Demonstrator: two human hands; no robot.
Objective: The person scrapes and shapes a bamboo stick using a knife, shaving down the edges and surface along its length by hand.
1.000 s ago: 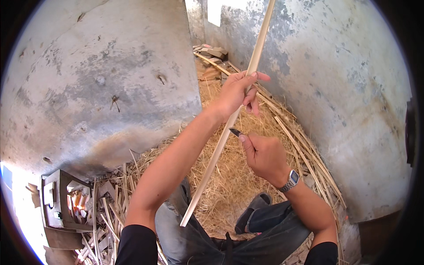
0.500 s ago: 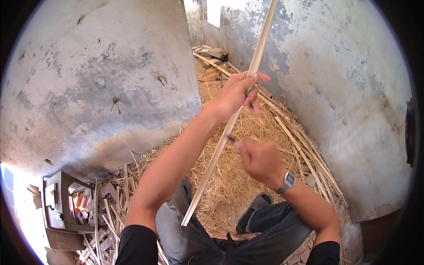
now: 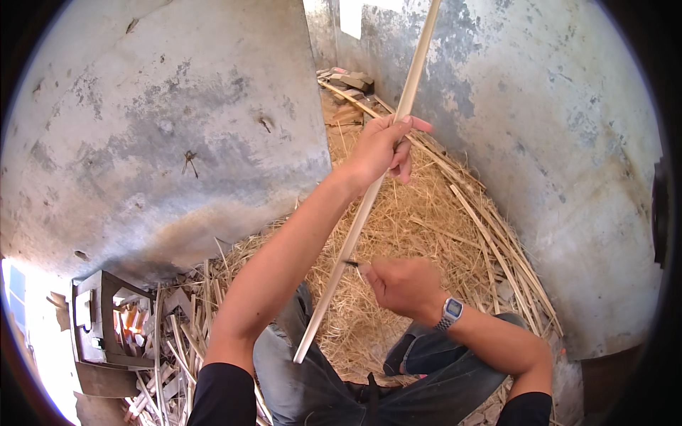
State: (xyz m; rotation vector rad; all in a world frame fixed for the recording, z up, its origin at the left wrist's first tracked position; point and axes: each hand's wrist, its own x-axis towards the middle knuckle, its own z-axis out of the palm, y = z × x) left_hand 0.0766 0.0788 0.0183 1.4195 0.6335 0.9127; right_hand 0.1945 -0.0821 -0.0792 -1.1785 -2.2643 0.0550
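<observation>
left hand point(image 3: 380, 145) is gripping a long pale split bamboo strip point(image 3: 355, 231) in upper centre, fingers wrapped around it | strip is running diagonally from top edge down to lap | right hand point(image 3: 401, 284) is closing on a small dark blade point(image 3: 353, 264), tip touching strip, lower centre | dry yellow straw shavings point(image 3: 419, 234) are covering floor between grey concrete walls point(image 3: 163, 121)

I read this as a rough craft workshop, probably a corner of a shed or yard building. Bare, stained concrete walls point(image 3: 177, 128) close in on both sides. The floor is buried in pale straw-like shavings point(image 3: 419, 234), with long split cane strips point(image 3: 490, 234) lying along the right wall. Offcuts of wood point(image 3: 167, 355) pile up at lower left beside a small boxy metal object point(image 3: 103, 326) I can't identify clearly.
</observation>
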